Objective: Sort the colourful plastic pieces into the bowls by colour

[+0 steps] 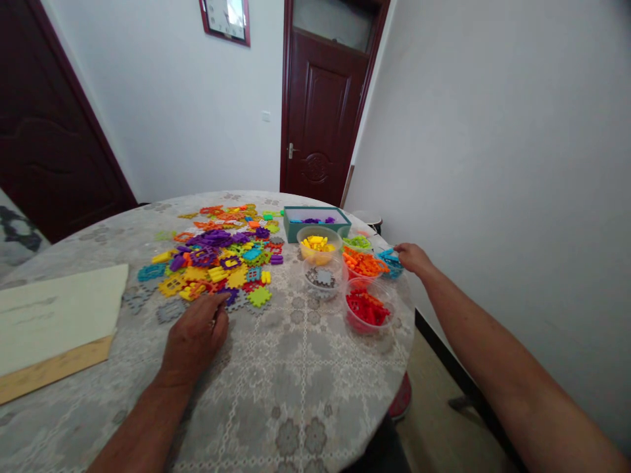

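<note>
My left hand (pixel 194 335) rests at the near edge of a heap of colourful plastic building pieces (pixel 211 256), its fingers curled. A purple gear-shaped piece (pixel 229 295) lies by the fingertips; whatever is under the fingers is hidden. Far to the right, my right hand (pixel 415 258) is at the rim of a clear bowl of blue pieces (pixel 391 264). Its thumb and fingers are pinched at a blue plastic piece (pixel 386 253). Nearby stand clear bowls with orange pieces (pixel 363 261), red pieces (pixel 367 309) and grey pieces (pixel 323 277).
Behind are a bowl of yellow pieces (pixel 318 244), a bowl of light green pieces (pixel 355 242) and a green box (pixel 290 230) holding purple and blue pieces. A pale board (pixel 59 315) lies at left on the round table's patterned cloth (pixel 276 374). A wall (pixel 517 164) is at right.
</note>
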The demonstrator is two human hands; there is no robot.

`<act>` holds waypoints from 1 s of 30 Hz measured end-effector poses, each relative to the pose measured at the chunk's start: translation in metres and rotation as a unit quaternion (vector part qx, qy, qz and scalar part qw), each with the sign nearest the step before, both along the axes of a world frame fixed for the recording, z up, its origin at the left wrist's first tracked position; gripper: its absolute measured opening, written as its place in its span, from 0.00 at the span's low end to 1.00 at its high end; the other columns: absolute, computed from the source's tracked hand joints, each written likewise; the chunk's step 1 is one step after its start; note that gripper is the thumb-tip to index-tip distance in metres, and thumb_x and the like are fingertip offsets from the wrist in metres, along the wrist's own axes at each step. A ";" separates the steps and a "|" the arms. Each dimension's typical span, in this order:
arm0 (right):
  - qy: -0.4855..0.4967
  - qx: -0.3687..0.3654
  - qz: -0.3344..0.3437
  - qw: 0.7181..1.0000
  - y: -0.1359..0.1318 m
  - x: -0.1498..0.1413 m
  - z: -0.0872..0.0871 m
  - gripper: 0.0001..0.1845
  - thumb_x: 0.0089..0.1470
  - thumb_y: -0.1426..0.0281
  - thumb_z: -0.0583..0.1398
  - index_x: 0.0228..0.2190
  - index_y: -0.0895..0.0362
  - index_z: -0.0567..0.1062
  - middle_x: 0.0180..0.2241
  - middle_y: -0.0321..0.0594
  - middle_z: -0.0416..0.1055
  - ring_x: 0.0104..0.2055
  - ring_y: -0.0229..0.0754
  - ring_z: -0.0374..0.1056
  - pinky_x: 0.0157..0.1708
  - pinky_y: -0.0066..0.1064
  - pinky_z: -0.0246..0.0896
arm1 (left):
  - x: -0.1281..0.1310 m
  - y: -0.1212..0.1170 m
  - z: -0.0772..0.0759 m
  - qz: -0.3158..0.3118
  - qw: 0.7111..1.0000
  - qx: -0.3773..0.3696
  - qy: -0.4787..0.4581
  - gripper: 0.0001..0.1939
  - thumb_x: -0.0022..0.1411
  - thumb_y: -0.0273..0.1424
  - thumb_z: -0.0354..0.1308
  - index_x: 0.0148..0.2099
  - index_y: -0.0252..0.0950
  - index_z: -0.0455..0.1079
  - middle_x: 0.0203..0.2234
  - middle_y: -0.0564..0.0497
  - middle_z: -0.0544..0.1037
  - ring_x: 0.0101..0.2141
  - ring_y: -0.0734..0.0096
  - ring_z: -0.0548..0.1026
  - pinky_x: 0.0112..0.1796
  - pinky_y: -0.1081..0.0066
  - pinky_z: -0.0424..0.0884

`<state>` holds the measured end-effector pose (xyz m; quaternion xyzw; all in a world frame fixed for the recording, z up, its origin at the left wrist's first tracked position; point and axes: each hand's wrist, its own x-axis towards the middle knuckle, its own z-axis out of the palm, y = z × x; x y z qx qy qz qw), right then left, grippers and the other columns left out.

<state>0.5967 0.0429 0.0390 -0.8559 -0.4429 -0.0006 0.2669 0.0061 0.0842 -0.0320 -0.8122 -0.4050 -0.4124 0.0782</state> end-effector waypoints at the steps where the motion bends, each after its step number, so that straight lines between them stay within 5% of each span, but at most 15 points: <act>1: 0.000 0.006 0.003 1.000 -0.001 0.000 -0.001 0.16 0.44 0.75 0.64 0.37 0.57 0.86 0.44 0.48 0.83 0.49 0.49 0.76 0.47 0.29 0.67 | 0.000 0.000 0.000 -0.001 1.000 -0.001 0.001 0.15 0.67 0.29 0.51 0.52 0.38 0.73 0.45 0.44 0.82 0.45 0.57 0.81 0.50 0.59 0.77; 10: 0.028 0.072 -0.006 0.997 -0.016 -0.013 0.003 0.18 0.48 0.71 0.65 0.43 0.58 0.84 0.40 0.49 0.83 0.44 0.48 0.78 0.42 0.32 0.70 | 0.001 -0.001 0.000 -0.007 1.000 0.023 0.015 0.14 0.69 0.28 0.50 0.53 0.36 0.72 0.44 0.42 0.82 0.45 0.56 0.81 0.49 0.58 0.76; 15: 0.029 0.118 -0.020 0.992 -0.029 -0.022 0.006 0.16 0.50 0.73 0.59 0.38 0.58 0.84 0.40 0.48 0.83 0.45 0.47 0.78 0.46 0.32 0.70 | 0.000 0.001 -0.001 -0.011 1.000 0.023 0.013 0.14 0.69 0.28 0.51 0.54 0.35 0.72 0.45 0.42 0.82 0.46 0.56 0.81 0.51 0.58 0.76; 19: 0.030 0.185 -0.018 0.982 -0.041 -0.046 0.013 0.23 0.53 0.74 0.52 0.46 0.60 0.81 0.46 0.49 0.81 0.46 0.46 0.78 0.48 0.35 0.71 | 0.001 -0.001 -0.003 0.002 1.000 0.008 0.008 0.14 0.69 0.28 0.51 0.53 0.35 0.73 0.45 0.42 0.82 0.46 0.55 0.80 0.53 0.56 0.75; 22: 0.047 0.321 0.034 0.945 -0.056 -0.100 0.024 0.21 0.57 0.72 0.53 0.47 0.57 0.80 0.44 0.45 0.81 0.39 0.45 0.79 0.42 0.38 0.74 | 0.003 -0.003 -0.004 0.018 1.000 -0.018 -0.004 0.14 0.69 0.28 0.51 0.52 0.35 0.74 0.45 0.42 0.82 0.48 0.55 0.79 0.54 0.56 0.74; 25: 0.055 0.376 0.170 0.909 -0.080 -0.182 0.040 0.15 0.61 0.71 0.55 0.43 0.53 0.81 0.43 0.41 0.79 0.40 0.45 0.77 0.44 0.41 0.75 | 0.004 -0.003 -0.006 0.037 0.999 -0.039 0.006 0.14 0.69 0.27 0.50 0.52 0.36 0.74 0.44 0.42 0.81 0.48 0.56 0.77 0.54 0.57 0.74; 28: 0.083 0.290 0.357 0.884 -0.093 -0.265 0.046 0.15 0.64 0.72 0.55 0.44 0.51 0.80 0.49 0.43 0.78 0.52 0.48 0.74 0.54 0.46 0.72 | 0.004 -0.004 -0.007 0.058 0.997 -0.053 0.014 0.14 0.68 0.26 0.51 0.52 0.36 0.74 0.44 0.42 0.80 0.50 0.55 0.76 0.56 0.56 0.72; 30: 0.080 0.218 0.435 0.870 -0.084 -0.310 0.035 0.18 0.65 0.73 0.55 0.52 0.50 0.77 0.56 0.43 0.75 0.59 0.48 0.70 0.61 0.49 0.66 | 0.004 -0.005 -0.006 0.086 0.994 -0.063 0.006 0.15 0.67 0.26 0.52 0.53 0.37 0.74 0.45 0.41 0.78 0.51 0.54 0.74 0.57 0.55 0.70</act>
